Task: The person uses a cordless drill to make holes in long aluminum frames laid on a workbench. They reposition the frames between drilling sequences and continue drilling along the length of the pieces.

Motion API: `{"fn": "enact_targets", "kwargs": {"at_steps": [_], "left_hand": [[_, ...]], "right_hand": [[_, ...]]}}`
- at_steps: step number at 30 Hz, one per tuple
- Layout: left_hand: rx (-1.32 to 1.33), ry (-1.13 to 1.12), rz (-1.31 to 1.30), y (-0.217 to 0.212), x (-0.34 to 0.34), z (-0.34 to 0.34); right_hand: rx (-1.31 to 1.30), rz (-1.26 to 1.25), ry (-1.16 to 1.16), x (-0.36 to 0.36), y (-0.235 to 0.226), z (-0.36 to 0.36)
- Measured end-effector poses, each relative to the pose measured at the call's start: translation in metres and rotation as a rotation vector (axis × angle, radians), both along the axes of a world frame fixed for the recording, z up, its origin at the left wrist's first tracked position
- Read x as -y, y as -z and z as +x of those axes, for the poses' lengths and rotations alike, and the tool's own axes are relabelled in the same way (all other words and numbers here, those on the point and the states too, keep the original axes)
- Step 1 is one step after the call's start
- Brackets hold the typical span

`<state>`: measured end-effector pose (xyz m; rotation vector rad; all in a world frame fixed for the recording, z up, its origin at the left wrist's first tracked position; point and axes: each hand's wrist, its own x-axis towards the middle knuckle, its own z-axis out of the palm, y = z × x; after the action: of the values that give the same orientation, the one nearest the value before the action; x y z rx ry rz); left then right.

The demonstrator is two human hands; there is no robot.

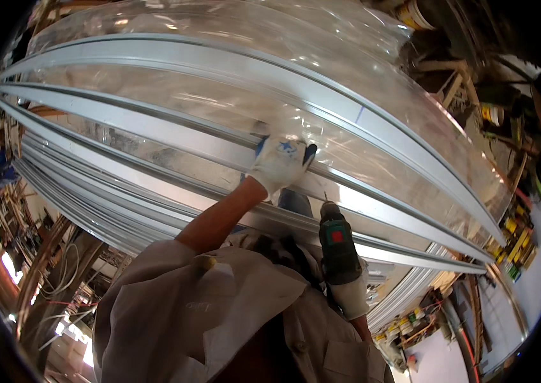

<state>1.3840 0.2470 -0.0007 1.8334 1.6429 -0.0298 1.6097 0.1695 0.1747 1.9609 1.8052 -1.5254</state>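
Grey aluminium frame rails (219,137) under clear plastic wrap, with dark green cordless drill (337,246).
Left hand (280,163), white-gloved, lies flat on a middle rail, fingers spread; right hand (350,290), gloved, grips the drill, bit upright just below the rails.

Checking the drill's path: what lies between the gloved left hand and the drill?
In the head view, the grey aluminium rail lies between the left hand and the drill gripped in the right hand; the bit tip points at it.
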Motion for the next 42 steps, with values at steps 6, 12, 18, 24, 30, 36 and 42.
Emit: {"fn": "enact_targets", "kwargs": {"at_steps": [6,12,18,24,30,36,42], "left_hand": [[-0.027,-0.041,-0.036,-0.006,0.002,0.001],[-0.09,0.0,-0.117,-0.008,0.0,-0.001],[-0.109,0.023,-0.105,-0.007,0.002,0.0],[-0.091,0.005,-0.018,0.003,0.008,0.0],[-0.053,-0.016,0.115,0.011,0.013,0.003],[-0.075,-0.015,0.096,0.01,0.013,-0.001],[-0.054,-0.006,0.026,0.007,0.007,-0.001]], "right_hand": [[-0.104,0.037,0.083,0.008,0.007,0.001],[-0.07,0.044,0.033,0.008,0.013,0.003],[-0.103,0.041,0.096,0.009,0.013,0.0],[-0.097,0.011,0.106,0.009,0.013,0.001],[-0.065,-0.001,0.113,0.006,0.008,-0.003],[-0.075,-0.025,0.124,0.004,0.01,-0.003],[-0.066,-0.058,0.163,0.001,0.004,-0.01]]}}
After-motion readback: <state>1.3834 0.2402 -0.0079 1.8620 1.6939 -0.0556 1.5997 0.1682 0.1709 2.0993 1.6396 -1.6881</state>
